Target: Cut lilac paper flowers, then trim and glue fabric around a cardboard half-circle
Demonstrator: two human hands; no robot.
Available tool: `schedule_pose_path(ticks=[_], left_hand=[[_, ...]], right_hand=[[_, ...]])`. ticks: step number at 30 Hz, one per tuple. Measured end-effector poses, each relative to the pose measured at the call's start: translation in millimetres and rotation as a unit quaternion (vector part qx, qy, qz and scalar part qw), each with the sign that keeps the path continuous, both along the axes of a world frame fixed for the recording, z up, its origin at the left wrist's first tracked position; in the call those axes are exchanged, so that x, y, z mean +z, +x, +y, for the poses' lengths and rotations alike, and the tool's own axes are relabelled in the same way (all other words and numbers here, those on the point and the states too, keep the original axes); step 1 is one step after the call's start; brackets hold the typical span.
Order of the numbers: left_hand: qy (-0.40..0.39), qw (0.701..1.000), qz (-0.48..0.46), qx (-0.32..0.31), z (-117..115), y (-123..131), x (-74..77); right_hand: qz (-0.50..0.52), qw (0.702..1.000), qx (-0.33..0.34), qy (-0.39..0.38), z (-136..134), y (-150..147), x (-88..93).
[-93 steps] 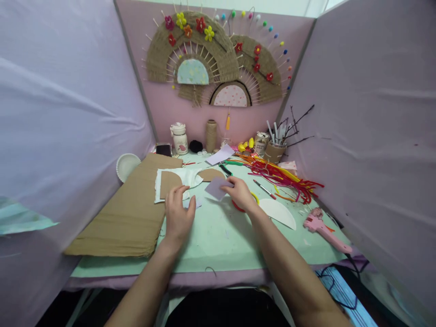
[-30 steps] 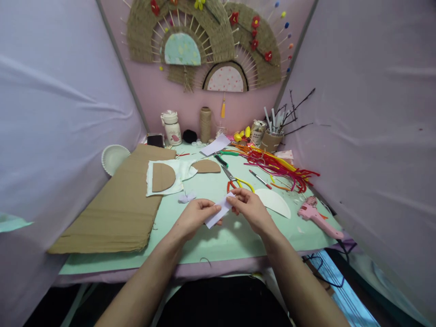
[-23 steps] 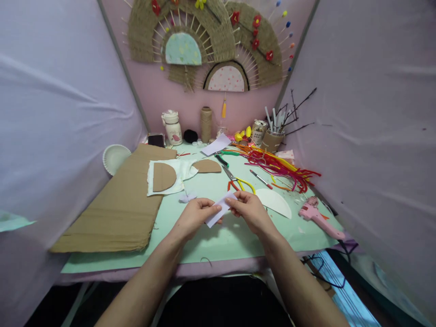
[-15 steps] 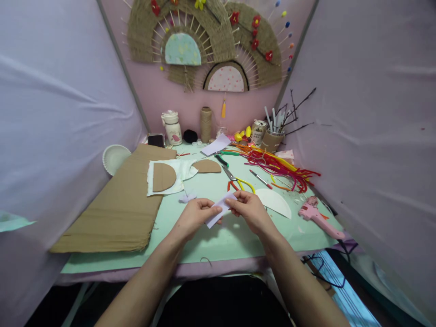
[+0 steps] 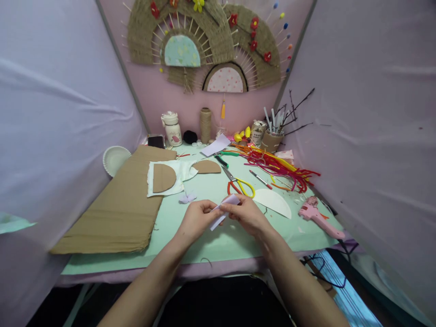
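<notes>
My left hand (image 5: 195, 219) and my right hand (image 5: 245, 213) meet above the green table mat (image 5: 218, 240), both pinching a small folded piece of pale lilac paper (image 5: 223, 210). The paper is folded into a narrow strip, tilted up to the right. Just beyond the hands lie red-and-yellow-handled scissors (image 5: 238, 184) and a small crumpled lilac scrap (image 5: 187, 197). A white half-circle of paper (image 5: 274, 203) lies right of my right hand.
A large cardboard sheet (image 5: 116, 213) covers the left of the table, with a white cloth and brown half-circle (image 5: 162, 177) on it. Pipe cleaners (image 5: 282, 170), a pink glue gun (image 5: 318, 217), a paper plate (image 5: 116, 159), jars and twine stand at the back. Fabric walls enclose three sides.
Three seconds ago the hands were apart on the table, the right picking up the paper. Since then both hands hold it nearer me, and it is now folded narrower.
</notes>
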State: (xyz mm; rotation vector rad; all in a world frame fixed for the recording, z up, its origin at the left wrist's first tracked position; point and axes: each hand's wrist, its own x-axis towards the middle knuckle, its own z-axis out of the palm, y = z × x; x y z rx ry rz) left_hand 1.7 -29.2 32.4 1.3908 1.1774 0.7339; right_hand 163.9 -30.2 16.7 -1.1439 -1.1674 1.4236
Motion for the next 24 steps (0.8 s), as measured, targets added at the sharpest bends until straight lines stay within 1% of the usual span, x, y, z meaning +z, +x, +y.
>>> schedule_pose_path(ticks=[4,6,10,12,14,20,24], left_hand=[[0.033,0.999,0.033,0.004,-6,3,-3.5],[0.051,0.998,0.032,-0.004,-9,3,-5.1],[0.114,0.993,0.036,-0.019,-14,2,-5.7],[0.128,0.991,0.043,-0.022,-16,2,-5.8],[0.125,0.991,0.045,-0.022,-18,3,-6.2],[0.118,0.991,0.064,0.010,-20,6,-9.5],[0.067,0.995,0.070,0.036,-20,8,-13.4]], right_hand=[[-0.006,1.000,-0.007,0.007,-2,-1,-1.7],[-0.013,1.000,-0.007,0.012,-4,1,-2.4],[-0.022,1.000,0.004,0.016,-8,7,-4.7],[-0.030,0.999,0.009,0.019,-10,9,-5.6],[-0.041,0.999,0.002,0.024,-11,9,-6.2],[-0.019,0.995,-0.084,0.048,-9,8,-8.8],[-0.013,0.993,-0.105,0.056,-6,9,-11.8]])
